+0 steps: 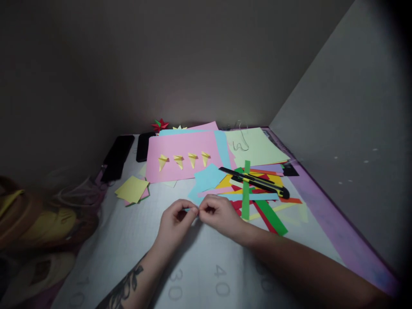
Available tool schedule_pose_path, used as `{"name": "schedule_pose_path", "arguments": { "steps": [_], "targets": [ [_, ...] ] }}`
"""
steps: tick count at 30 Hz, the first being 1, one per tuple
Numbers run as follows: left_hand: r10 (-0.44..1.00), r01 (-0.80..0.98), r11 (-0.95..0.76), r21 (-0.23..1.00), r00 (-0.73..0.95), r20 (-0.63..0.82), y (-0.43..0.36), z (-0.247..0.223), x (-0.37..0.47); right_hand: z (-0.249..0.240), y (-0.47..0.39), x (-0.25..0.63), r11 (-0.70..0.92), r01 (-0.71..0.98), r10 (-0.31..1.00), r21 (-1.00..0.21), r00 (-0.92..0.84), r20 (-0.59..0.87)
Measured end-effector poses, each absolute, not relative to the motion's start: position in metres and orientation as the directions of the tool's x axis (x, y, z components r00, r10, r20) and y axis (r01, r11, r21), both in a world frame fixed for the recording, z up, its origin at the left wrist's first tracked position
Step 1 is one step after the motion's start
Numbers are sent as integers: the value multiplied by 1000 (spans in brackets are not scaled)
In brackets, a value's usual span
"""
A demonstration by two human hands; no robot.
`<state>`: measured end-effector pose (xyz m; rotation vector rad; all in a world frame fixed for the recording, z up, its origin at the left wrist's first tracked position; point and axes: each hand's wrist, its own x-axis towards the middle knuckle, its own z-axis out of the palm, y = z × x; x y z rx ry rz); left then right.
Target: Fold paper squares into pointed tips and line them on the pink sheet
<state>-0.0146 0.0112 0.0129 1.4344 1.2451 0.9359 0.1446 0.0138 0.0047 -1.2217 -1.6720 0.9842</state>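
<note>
My left hand (178, 218) and my right hand (219, 214) meet fingertip to fingertip above the white numbered mat (196, 266). Both are closed in a pinch with the fingers curled in. Whatever lies between the fingertips is hidden or too small to name. Beyond them, several small folded yellow paper pieces, one of them a yellow piece (163, 162), stand in a row on a pink sheet (180, 143). A light blue paper piece (209, 177) lies just past my right hand.
Right of my hands, a black and yellow utility knife (257, 180) rests on scattered paper strips, including a green strip (246, 191). Yellow square papers (132, 189) lie left, near two dark phones (119, 150). Behind are a red paper star (160, 125) and pale green sheets (257, 148) against the wall.
</note>
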Motion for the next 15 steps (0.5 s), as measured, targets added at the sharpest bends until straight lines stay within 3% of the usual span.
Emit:
{"name": "schedule_pose_path", "arguments": {
  "steps": [5, 11, 15],
  "targets": [
    [989, 316, -71, 946, 145, 26, 11, 18, -16, 8, 11, 140, 300, 330, 947, -895, -215, 238],
    [988, 122, 97, 988, -134, -81, 22, 7, -30, 9, 14, 145, 276, 285, 954, -918, -198, 225],
    [981, 38, 138, 990, -142, -131, 23, 0, -28, 6, 12, 147, 332, 331, 943, -883, -141, 302]
  ]
}}
